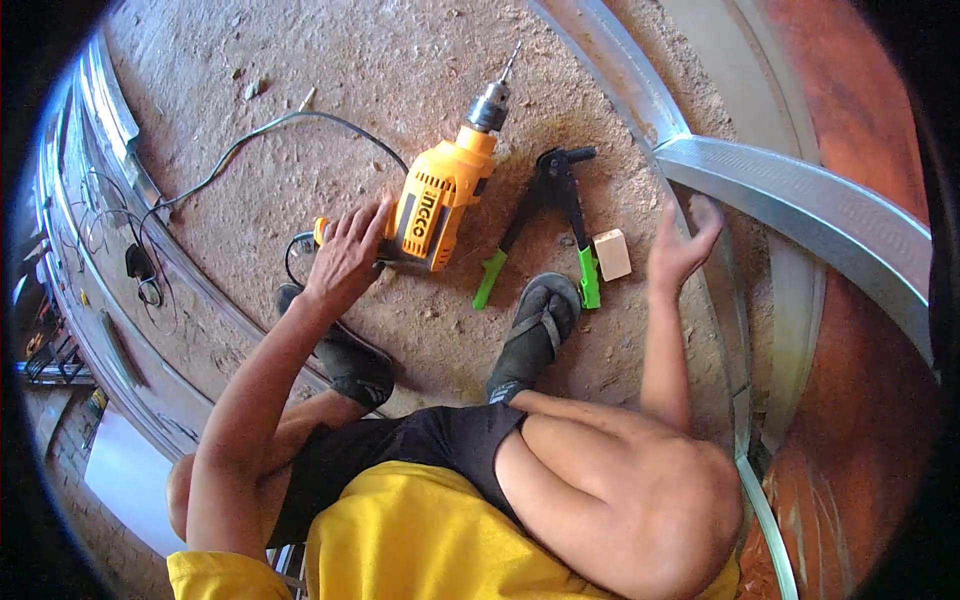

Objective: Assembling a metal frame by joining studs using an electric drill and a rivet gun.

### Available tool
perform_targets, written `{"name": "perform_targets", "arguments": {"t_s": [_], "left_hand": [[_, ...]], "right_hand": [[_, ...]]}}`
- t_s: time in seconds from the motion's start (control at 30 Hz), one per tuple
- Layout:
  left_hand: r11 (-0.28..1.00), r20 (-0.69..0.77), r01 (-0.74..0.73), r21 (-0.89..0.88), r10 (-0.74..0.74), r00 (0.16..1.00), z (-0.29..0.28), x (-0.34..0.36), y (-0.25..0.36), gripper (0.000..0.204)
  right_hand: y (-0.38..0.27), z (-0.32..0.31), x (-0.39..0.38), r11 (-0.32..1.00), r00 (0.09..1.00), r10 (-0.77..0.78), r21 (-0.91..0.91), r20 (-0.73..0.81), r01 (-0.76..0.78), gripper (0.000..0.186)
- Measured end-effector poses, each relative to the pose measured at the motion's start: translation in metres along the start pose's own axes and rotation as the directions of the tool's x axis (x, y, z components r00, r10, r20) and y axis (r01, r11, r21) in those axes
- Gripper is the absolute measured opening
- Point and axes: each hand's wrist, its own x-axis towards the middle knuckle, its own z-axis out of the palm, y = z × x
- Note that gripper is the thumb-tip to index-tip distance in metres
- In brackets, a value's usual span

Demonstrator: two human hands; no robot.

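Note:
My left hand (345, 250) grips the handle end of a yellow-and-black corded drill (440, 200) lying on its side, its bit pointing up the picture. A black riveting tool (555, 190) with two green grips lies right of the drill, beside a small pale wooden block (611, 255). My right hand (682, 245) is raised at the right, near a long galvanized metal channel (800, 190), with thumb and loosely bent fingers apart; I see nothing held in it. My sandalled feet (535, 330) are below the tools.
Bare gritty ground (250, 170) surrounds the tools. Long metal strips (120, 300) and thin cables run along the left, with a white sheet (125, 480) at lower left. A black cord (310, 113) trails leftward from the drill. A reddish-brown surface (865, 440) borders the right.

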Motion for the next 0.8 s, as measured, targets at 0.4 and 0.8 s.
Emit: {"name": "perform_targets", "arguments": {"t_s": [0.4,0.8], "left_hand": [[0.992,0.038,-0.112,-0.064,0.114,0.993,-0.006,0.010,0.010,0.100],[0.903,-0.080,-0.191,0.386,0.239,0.968,-0.020,0.021,0.001,0.074]], "right_hand": [[-0.038,0.017,-0.055,0.918,0.789,-0.212,-0.159,0.576,0.363,0.046],[-0.024,-0.048,-0.100,0.956,0.871,-0.221,-0.078,0.440,0.282,0.031]]}}
